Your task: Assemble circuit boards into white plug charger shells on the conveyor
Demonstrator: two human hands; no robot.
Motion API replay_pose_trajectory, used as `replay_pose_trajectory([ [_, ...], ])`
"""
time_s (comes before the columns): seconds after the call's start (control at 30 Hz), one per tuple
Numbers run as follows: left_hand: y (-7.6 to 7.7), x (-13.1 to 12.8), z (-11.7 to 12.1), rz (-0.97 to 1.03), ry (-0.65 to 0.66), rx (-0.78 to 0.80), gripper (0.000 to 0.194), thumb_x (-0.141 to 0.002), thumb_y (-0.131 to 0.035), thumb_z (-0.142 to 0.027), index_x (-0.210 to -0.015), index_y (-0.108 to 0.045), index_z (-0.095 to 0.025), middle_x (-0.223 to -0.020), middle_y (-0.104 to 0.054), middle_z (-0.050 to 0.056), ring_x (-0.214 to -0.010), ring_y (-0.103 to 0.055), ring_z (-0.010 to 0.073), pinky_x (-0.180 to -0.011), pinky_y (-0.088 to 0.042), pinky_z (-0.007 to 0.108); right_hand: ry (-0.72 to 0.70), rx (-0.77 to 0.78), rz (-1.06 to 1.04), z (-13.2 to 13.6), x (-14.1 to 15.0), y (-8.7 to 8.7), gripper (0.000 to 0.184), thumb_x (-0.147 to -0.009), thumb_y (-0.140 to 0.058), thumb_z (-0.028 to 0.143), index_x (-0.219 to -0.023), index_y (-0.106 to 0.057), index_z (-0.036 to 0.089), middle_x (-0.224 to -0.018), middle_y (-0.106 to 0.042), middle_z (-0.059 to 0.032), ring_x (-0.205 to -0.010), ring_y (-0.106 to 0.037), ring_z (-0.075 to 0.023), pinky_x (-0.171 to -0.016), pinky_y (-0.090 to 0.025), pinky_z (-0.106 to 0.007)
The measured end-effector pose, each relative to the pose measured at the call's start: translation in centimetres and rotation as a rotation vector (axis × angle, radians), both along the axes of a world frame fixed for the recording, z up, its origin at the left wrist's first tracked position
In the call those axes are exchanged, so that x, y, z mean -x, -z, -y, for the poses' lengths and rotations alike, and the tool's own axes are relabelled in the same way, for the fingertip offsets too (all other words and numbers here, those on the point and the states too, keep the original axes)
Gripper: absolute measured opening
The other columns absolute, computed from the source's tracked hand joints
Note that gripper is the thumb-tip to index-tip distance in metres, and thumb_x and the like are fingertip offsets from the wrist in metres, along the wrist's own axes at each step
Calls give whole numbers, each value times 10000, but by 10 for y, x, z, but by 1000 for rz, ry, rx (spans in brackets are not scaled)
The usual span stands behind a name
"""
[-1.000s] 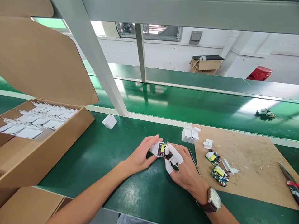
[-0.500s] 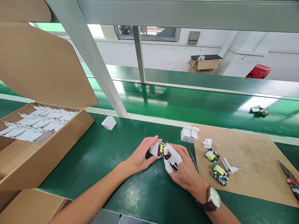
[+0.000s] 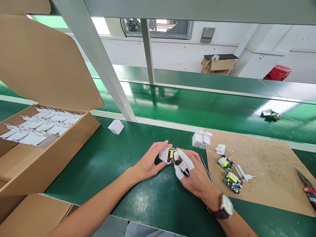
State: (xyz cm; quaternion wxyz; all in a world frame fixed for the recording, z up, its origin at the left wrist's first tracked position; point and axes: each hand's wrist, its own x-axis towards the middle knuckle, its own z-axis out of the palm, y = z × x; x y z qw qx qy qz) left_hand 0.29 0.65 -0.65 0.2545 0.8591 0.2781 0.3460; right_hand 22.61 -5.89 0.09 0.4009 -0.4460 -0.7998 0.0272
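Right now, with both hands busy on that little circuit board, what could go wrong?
The circuit board sticks partly out of the white case in the left hand, so its parts might catch on the rim if the right hand tilts it. The thin tool beside the right hand could get nudged. A sideways swing might also let the watch knock the nearest loose board.

worktop (image 3: 96,158): dark green | pliers' handles (image 3: 310,193): red, black | stool (image 3: 277,72): red
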Motion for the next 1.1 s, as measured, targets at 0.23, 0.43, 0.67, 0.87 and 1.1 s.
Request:
replay_pose_trajectory([
  [0.23, 0, 1, 0, 0, 13, 5, 802, -952, -676, -217, -1603, -212, -281, -1416, -615, 128, -1336, -530, 266, -1124, -467, 522, 2, 7, -1, -1, -1, 0, 660, -903, -534, 74, -1521, -356, 219, -1288, -671, -122, -1120, -636, -276, -961, -557, -484],
  [0.43, 0, 0, -1, 11, 12, -7, 805, -948, -684, -219, -1602, -220, -287, -1398, -627, 124, -1319, -544, 260, -1116, -471, 508, -9, 15, 7, 0, -2, 1, 683, -919, -521, 81, -1552, -321, 241, -1321, -659, -122, -1145, -639, -279, -979, -552, -499],
  [0.67, 0, 0, -1, 14, 12, -3, 795, -952, -682, -226, -1602, -227, -288, -1398, -625, 123, -1320, -540, 252, -1112, -475, 492, -18, -1, 13, 1, -2, 1, 674, -929, -513, 65, -1553, -315, 226, -1330, -653, -130, -1150, -625, -272, -979, -544, -487],
  [0.87, 1, 1, 0, 14, 9, 1, 807, -947, -693, -237, -1602, -225, -288, -1399, -625, 125, -1320, -544, 253, -1116, -471, 493, -13, 4, 3, 0, -1, 1, 659, -918, -529, 67, -1533, -350, 218, -1317, -655, -128, -1130, -622, -278, -965, -550, -482],
  [1.1, 2, 1, 0, 18, 14, -11, 800, -950, -687, -232, -1603, -227, -279, -1395, -627, 132, -1313, -551, 262, -1105, -482, 510, -20, 58, -20, 0, -2, 2, 698, -912, -533, 75, -1553, -324, 253, -1268, -675, -103, -1112, -636, -269, -975, -562, -479],
])
